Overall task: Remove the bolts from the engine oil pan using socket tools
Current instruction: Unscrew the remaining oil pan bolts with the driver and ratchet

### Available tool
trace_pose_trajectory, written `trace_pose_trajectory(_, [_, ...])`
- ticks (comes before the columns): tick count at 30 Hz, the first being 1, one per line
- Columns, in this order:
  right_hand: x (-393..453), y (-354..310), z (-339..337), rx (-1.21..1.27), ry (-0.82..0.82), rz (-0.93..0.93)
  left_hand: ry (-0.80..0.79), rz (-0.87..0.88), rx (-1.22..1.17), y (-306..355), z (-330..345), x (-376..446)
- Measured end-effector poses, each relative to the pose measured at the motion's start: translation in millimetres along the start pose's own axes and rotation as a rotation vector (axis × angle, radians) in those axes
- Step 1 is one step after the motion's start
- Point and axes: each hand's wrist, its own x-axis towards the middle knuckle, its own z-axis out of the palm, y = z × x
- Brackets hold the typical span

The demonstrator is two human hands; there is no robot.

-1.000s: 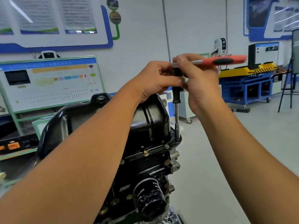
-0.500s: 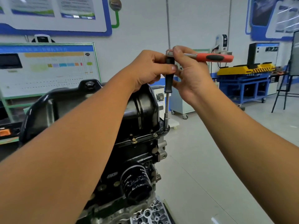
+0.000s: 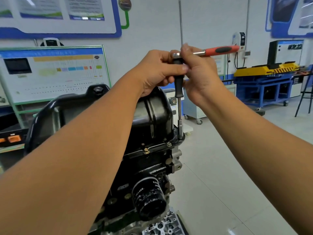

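Ratchet (image 3: 218,50) unmoved on corner bolt; left grip (image 3: 157,72) and right grip (image 3: 199,77) still clasp extension (image 3: 178,85). Two flange bolts (image 3: 146,151) visible.

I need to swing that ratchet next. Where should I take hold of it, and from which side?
Probably the red handle: it juts out to the right, bare, from the ratchet head atop the upright black extension. Come in from the right with the right hand and wrap around it, while the left hand steadies the extension.
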Motion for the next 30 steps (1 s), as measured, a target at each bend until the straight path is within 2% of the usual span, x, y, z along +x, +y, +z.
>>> trace_pose_trajectory(3, [6.0, -4.3, -1.4, 0.131, 0.016, 0.154, -0.014, -0.003, -0.018, 0.3, -1.5, 0.3])
trace_pose_trajectory(7, [2.6, -1.8, -4.8, -0.043, -0.096, -0.024, 0.027, 0.029, -0.052, -2.6, -1.7, 0.1])
trace_pose_trajectory(10, [2.1, -0.2, -1.0, -0.055, -0.091, -0.034, 0.094, 0.043, -0.034, -2.4, -1.1, -1.1])
trace_pose_trajectory(16, [12.0, -2.4, -6.6, 0.169, -0.096, 0.215, 0.062, 0.002, 0.052, 0.2, 0.2, 0.1])
trace_pose_trajectory(19, [18.4, -3.6, -4.4, 0.301, -0.117, 0.178, 0.089, 0.046, 0.013, -1.0, 0.3, -3.2])
trace_pose_trajectory(24, [23.8, -2.5, 5.1, 0.498, -0.074, 0.149, 0.123, 0.129, 0.140, -1.8, 3.7, -6.6])
trace_pose_trajectory(27, [24.8, 0.7, 4.4, 0.384, -0.090, 0.118, 0.157, 0.119, 0.103, -3.7, 3.4, -6.1])
trace_pose_trajectory(30, [21.4, 1.2, -1.9, 0.177, -0.196, 0.083, 0.159, 0.134, 0.046, -5.8, 4.0, -6.5])
